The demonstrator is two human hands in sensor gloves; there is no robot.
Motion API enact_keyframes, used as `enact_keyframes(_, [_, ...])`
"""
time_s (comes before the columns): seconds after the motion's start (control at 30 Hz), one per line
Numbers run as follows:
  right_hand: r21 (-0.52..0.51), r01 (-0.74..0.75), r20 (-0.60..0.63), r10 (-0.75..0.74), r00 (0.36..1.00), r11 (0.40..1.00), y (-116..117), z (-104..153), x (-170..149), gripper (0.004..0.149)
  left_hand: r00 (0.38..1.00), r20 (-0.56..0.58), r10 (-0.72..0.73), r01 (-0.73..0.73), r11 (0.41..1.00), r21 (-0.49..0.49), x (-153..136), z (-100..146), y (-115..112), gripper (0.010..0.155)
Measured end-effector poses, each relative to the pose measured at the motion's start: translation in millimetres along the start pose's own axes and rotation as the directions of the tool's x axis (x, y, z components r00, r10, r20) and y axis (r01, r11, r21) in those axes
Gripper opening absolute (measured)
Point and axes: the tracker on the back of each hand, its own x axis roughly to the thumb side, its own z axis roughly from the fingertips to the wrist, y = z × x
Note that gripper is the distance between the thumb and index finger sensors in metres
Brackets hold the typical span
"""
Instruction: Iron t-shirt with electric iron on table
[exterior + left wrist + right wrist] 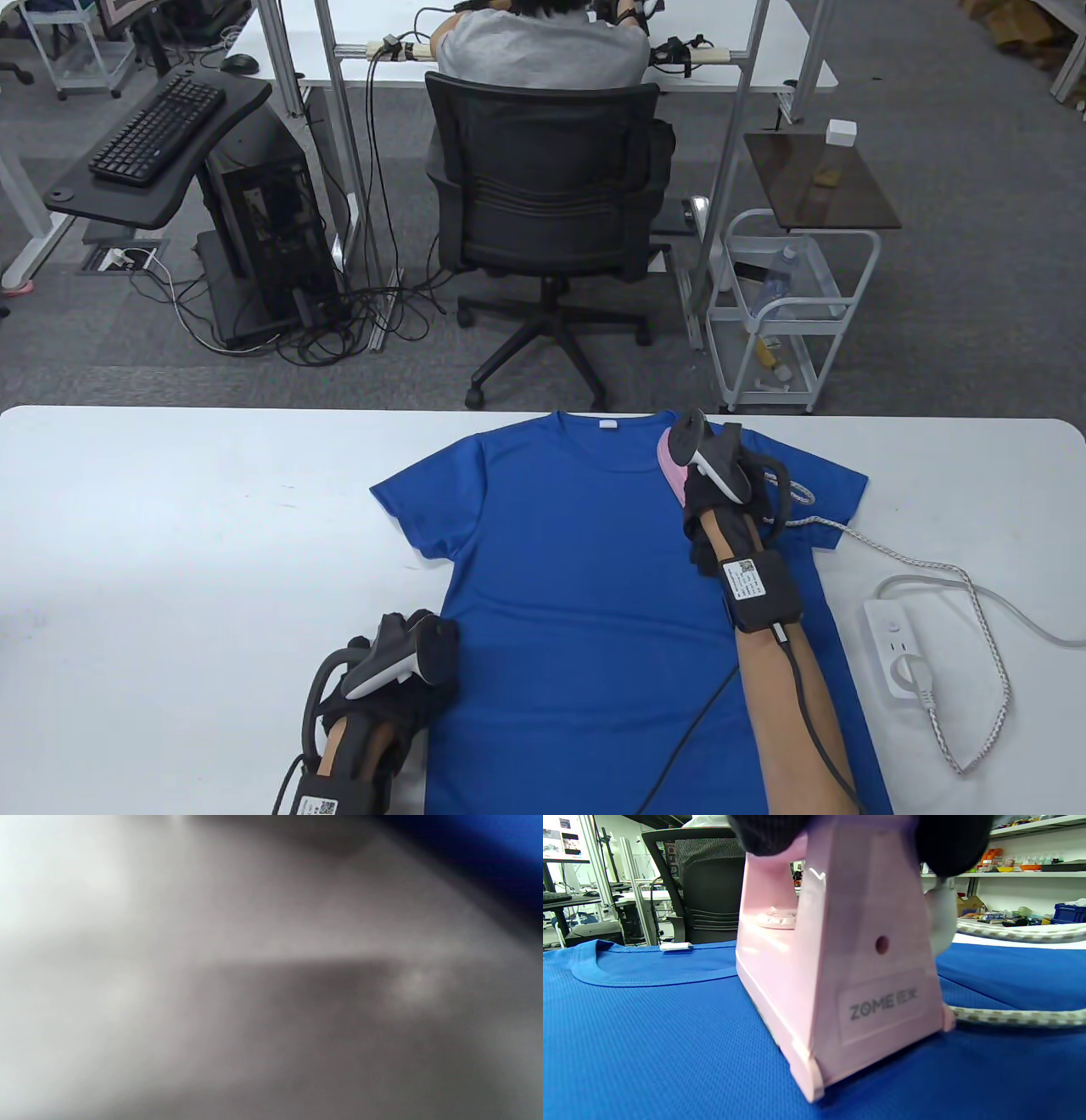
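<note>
Iron: I see the pink electric iron (pixel 673 463) soleplate-down on the blue t-shirt (pixel 577 577), at the far right shoulder just beside the collar (pixel 649 974).
Iron heading: I judge its long axis runs from my wrist toward the table's far edge, angled slightly left, nose away from me; the flat heel with the brand label faces the right wrist camera.
Right hand: my right hand (pixel 721 501) is wrapped around the iron's handle, fingers (pixel 768 832) curled over the top.
Left hand: my left hand (pixel 399 671) rests at the shirt's lower left edge, partly on the white table (pixel 170 526); I cannot tell how far open it is, and its wrist view is a blur.
Cord: the braided cord (pixel 1009 1016) lies on the shirt just behind the heel and runs to the power strip (pixel 899 649).
Risk, scorching: lingering on one spot could mark the fabric.
Risk, creasing: pushing into the collar seam could press in a fold.
Risk, cord: pulling back could snag or run over the cord.
Risk, slipping: the left hand sits far from the iron, so the cloth may bunch.
</note>
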Motion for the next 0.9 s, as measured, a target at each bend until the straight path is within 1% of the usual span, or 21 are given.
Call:
enact_keyframes(0.1, [-0.003, -0.030, 0.021, 0.030, 0.999, 1.000, -0.2, 5.9, -2.9, 0.058, 1.000, -0.001, 0.000, 0.000, 1.000, 0.000, 0.0, 0.1, 0.1, 0.073])
enact_keyframes(0.33, [0.074, -0.025, 0.067, 0.020, 0.998, 0.997, -6.5, 27.4, -33.3, 0.059, 1.000, -0.002, -0.001, 0.001, 1.000, 0.001, 0.1, 0.1, 0.2, 0.073])
enact_keyframes(0.43, [0.096, -0.010, 0.063, 0.004, 0.998, 0.995, -8.7, 30.0, -42.8, 0.059, 1.000, -0.001, -0.001, 0.001, 1.000, 0.002, 0.3, 0.1, 0.1, 0.073])
enact_keyframes(0.5, [0.091, -0.005, 0.059, 0.000, 0.998, 0.996, -9.2, 29.0, -44.2, 0.059, 1.000, 0.000, -0.001, 0.001, 1.000, 0.001, 0.2, 0.1, 0.1, 0.073])
enact_keyframes(0.63, [0.075, -0.010, 0.034, 0.008, 0.999, 0.997, -8.6, 16.7, -40.1, 0.060, 1.000, 0.003, 0.000, 0.000, 1.000, 0.001, 0.1, 0.1, 0.0, 0.073])
enact_keyframes(0.8, [0.054, 0.054, -0.031, -0.052, 0.998, 0.997, -5.4, -7.6, -38.4, 0.059, 1.000, 0.004, 0.001, -0.001, 1.000, 0.000, -0.1, 0.2, -0.2, 0.073])
enact_keyframes(0.9, [0.061, 0.106, -0.098, -0.100, 0.990, 0.992, -2.6, -19.9, -41.0, 0.059, 1.000, 0.002, -0.007, 0.007, 1.000, -0.001, -0.1, 0.4, -0.7, 0.073])
